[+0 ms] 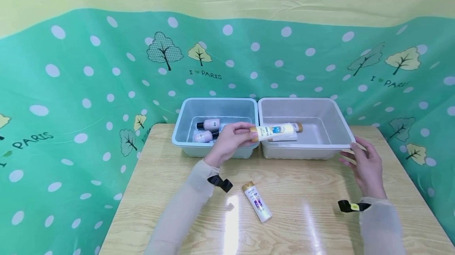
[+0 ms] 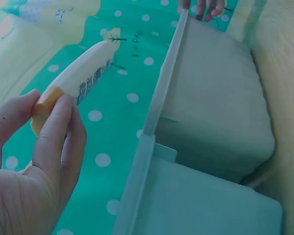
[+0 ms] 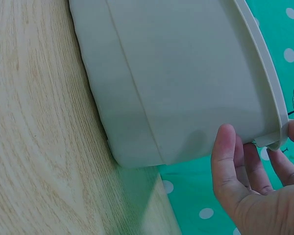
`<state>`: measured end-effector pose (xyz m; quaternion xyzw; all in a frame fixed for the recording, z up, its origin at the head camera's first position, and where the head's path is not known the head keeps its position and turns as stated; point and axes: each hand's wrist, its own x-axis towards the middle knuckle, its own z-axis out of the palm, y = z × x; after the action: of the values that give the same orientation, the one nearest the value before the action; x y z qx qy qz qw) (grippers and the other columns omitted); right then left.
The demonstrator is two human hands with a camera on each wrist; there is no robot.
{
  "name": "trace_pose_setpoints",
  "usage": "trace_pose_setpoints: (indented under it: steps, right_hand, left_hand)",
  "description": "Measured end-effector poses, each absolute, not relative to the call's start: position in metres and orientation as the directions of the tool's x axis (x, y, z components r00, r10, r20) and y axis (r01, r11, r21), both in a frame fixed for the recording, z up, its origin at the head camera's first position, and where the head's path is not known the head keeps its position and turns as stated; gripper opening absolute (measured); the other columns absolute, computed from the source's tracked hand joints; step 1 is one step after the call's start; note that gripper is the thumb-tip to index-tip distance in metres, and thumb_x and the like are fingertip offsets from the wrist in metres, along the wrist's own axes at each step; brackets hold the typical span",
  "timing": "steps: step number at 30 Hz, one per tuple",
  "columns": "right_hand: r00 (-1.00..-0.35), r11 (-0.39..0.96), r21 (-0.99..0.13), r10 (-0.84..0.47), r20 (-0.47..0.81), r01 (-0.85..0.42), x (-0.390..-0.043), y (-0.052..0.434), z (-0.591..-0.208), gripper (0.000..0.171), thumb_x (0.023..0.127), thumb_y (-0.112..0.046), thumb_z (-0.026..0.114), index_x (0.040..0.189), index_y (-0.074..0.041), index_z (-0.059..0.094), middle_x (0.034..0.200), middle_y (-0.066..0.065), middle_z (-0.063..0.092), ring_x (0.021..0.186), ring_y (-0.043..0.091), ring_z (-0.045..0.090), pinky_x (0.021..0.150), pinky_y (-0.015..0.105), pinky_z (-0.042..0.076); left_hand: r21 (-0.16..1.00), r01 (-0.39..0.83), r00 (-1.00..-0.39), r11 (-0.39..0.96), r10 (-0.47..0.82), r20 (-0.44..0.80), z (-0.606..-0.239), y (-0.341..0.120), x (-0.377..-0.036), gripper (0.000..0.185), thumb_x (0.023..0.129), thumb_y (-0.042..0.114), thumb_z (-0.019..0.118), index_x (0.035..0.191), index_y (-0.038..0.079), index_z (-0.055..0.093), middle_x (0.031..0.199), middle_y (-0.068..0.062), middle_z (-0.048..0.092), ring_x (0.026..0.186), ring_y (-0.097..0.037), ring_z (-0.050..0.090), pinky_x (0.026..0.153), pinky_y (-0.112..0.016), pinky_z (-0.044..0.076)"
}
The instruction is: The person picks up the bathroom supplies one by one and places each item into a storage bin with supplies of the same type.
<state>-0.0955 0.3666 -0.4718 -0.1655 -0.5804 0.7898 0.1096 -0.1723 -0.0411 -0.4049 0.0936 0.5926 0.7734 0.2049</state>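
Observation:
My left hand (image 1: 230,141) pinches a white bottle (image 1: 276,131) by its gold cap. The bottle lies nearly level over the left part of the grey bin (image 1: 302,153). In the left wrist view, thumb and fingers grip the cap (image 2: 48,100), and a barcode shows on the bottle's side. Below it, another gold-capped bottle (image 1: 299,127) lies inside the grey bin, partly covered by the held one. My right hand (image 1: 367,166) holds the bin's front right corner, with the thumb at the rim (image 3: 280,112) and the fingers under it.
A light blue bin (image 1: 199,151) stands against the grey one on the left. Several pinkish bottles with black caps, such as this bottle (image 1: 212,124), lie in it. A white gold-capped bottle (image 1: 257,203) lies on the wooden table (image 1: 295,187). Behind hangs a dotted green cloth (image 1: 245,61).

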Motion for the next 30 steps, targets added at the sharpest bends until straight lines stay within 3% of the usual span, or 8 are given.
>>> trace_pose_setpoints:
  steps: [16,30]
  right_hand:
    - [-0.917,-0.279,-0.96,0.375,-0.134,0.026,-0.097,0.366,-0.471,0.049,0.098,-0.023,0.068,0.143,-0.014,0.05,0.12,0.005,0.056,0.088,0.019,0.072,0.073,0.034,0.06]
    - [-0.916,-0.268,-0.963,0.378,-0.133,0.029,-0.097,0.368,-0.47,0.05,0.097,-0.024,0.069,0.143,-0.014,0.051,0.121,0.006,0.055,0.089,0.018,0.071,0.073,0.033,0.06]
  left_hand:
    - [0.951,-0.243,-0.889,-0.191,0.435,-0.14,-0.374,0.02,-0.238,0.028,0.087,-0.002,0.076,0.114,-0.001,0.07,0.107,-0.018,0.07,0.093,-0.026,0.072,0.084,-0.034,0.059]
    - [0.942,-0.303,-0.866,-0.145,0.453,-0.209,-0.388,0.08,-0.29,0.026,0.087,0.0,0.077,0.112,0.0,0.071,0.102,-0.013,0.07,0.089,-0.024,0.072,0.08,-0.031,0.059]
